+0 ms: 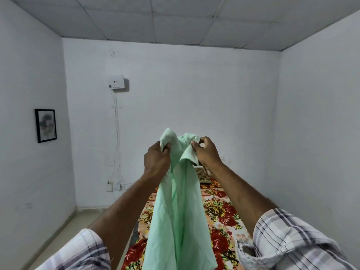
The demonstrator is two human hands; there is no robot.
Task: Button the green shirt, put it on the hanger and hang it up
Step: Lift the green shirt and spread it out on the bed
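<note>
The green shirt (pixel 179 221) is in the middle of the frame. It is held up in the air and hangs down to the bottom edge, in front of the bed (pixel 224 211).

The left grip (pixel 156 158), a bare hand, has its fingers curled tight round a bunch of cloth at the top of the shirt. The right grip (pixel 206 152) is just beside it and pinches the top of the shirt with thumb and fingers. The two grips are close but do not touch. I cannot tell if the shirt is buttoned.

Both arms wear checked sleeves (pixel 292 240) at the bottom corners. The bed has a cover with big red flowers.

On the left wall hangs a picture (pixel 46 125) in a black frame. A white box (pixel 116 82) sits on the far wall, upper left, with thin wires (pixel 116 133) running down from it.
</note>
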